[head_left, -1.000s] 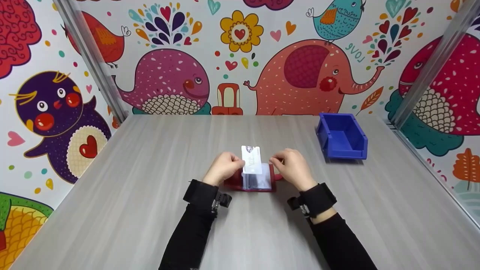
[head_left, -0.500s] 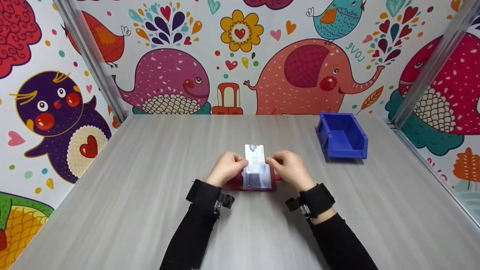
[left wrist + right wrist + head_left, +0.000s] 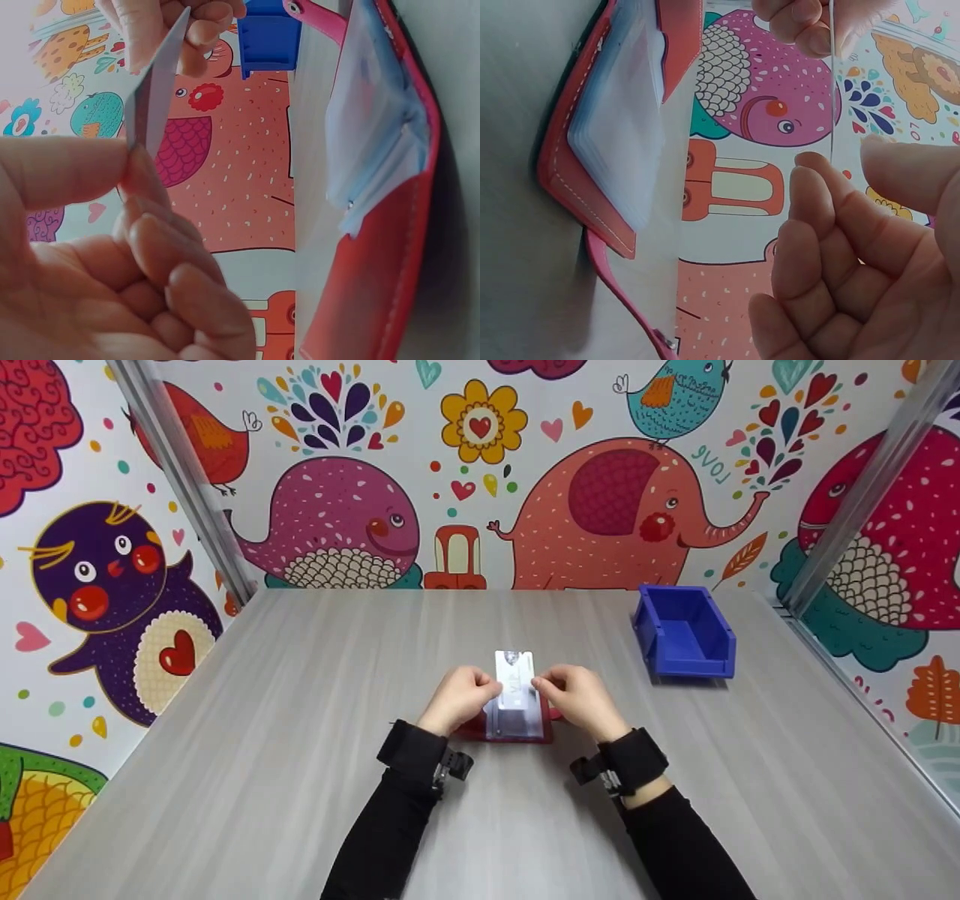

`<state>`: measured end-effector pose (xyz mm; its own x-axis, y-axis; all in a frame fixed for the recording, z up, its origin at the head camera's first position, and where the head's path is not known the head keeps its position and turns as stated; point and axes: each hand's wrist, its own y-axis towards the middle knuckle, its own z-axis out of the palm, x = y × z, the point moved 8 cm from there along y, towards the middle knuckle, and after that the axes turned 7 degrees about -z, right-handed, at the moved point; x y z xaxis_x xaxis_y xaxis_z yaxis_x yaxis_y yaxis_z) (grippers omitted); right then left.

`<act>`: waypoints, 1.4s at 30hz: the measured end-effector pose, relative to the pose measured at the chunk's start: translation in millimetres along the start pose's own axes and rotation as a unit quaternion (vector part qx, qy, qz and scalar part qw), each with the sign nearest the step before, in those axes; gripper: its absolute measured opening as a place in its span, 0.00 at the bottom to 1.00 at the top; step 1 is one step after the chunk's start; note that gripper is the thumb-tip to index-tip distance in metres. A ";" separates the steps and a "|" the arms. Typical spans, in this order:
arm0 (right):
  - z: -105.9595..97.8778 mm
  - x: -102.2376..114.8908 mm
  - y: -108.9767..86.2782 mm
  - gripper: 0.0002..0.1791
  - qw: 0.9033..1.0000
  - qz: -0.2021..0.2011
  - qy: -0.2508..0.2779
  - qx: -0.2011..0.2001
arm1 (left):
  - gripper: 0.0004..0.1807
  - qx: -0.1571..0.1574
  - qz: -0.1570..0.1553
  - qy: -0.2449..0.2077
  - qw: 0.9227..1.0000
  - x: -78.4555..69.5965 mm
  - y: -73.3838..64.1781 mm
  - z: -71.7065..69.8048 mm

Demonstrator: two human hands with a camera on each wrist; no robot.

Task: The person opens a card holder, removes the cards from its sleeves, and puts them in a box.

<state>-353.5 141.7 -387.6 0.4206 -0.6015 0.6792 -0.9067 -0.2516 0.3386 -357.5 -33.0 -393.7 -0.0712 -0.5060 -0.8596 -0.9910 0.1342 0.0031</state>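
My left hand (image 3: 459,699) pinches a white card (image 3: 514,681) by its left edge, between thumb and forefinger. The card stands tilted up over a red card holder (image 3: 562,169), which lies spread open on the table with its clear plastic sleeves (image 3: 517,727) showing. At the card's right edge is my right hand (image 3: 581,696). Its thumb and forefinger are on either side of that edge, and the right wrist view shows a gap between the thumb and the card. A pink strap (image 3: 611,277) with a metal snap sticks out from the holder's right side.
A blue plastic bin (image 3: 690,668) stands at the back right of the grey wood-grain table (image 3: 300,780). Walls with a cartoon animal print (image 3: 600,510) enclose the back and sides, with metal posts (image 3: 184,484) at the corners.
The card and the left hand have shifted slightly to the right. The right hand's fingertips have come up to the card's right edge from a small distance away. The holder has stayed in place.
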 end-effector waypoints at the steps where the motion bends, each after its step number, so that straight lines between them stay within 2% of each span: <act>1: 0.4 -0.4 0.1 0.09 1.000 0.001 0.001 0.001 | 0.11 0.000 0.001 0.000 1.000 0.0 -0.1 0.7; 8: 1.3 -3.0 0.2 0.07 1.000 0.002 -0.001 -0.002 | 0.09 0.002 0.000 0.015 1.000 -0.6 -0.7 5.8; 12: 1.8 -5.2 0.0 0.07 1.000 0.008 0.002 -0.001 | 0.13 0.011 -0.003 0.025 1.000 -0.6 -0.7 8.7; 18: 2.7 -7.3 -0.5 0.07 1.000 0.019 0.024 0.004 | 0.16 0.012 0.004 0.034 0.999 -0.6 -0.4 9.2; 28: 5.1 -9.8 -1.1 0.06 0.996 0.034 0.081 0.014 | 0.14 0.008 0.003 0.049 0.999 2.0 0.4 10.4; 39: 7.1 -14.9 -0.7 0.06 0.991 0.057 0.121 0.022 | 0.09 -0.002 0.000 0.037 0.999 1.1 0.1 8.2; 42: 6.2 -16.2 -0.6 0.06 0.990 0.061 0.127 0.022 | 0.10 -0.006 0.010 0.028 1.000 0.5 0.4 6.2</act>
<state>-359.9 146.9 -402.9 0.2968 -0.4201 0.8576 -0.9496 -0.2245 0.2186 -357.2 -27.9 -397.3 -0.0967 -0.5498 -0.8297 -0.9905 0.1353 0.0258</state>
